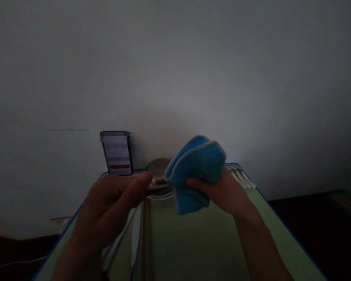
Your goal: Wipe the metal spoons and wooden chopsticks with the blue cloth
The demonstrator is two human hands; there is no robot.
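My right hand (216, 191) is closed around a folded blue cloth (197, 164) with a pale edging, held up above the table. In my left hand (114, 207), the thumb and fingers pinch a thin dark utensil (156, 191). It points right, toward the cloth, and its far end is hidden, so I cannot tell its kind. Beneath my left hand lie knives (136, 234) with broad pale blades. Beside them a pair of wooden chopsticks (146, 242) runs toward me.
A phone (118, 154) stands propped against the wall at the table's back left. Round metal ware (158, 168) sits at the back, partly covered. Several white-handled forks (241, 177) lie at the back right. The green tabletop (193, 246) has a blue edge.
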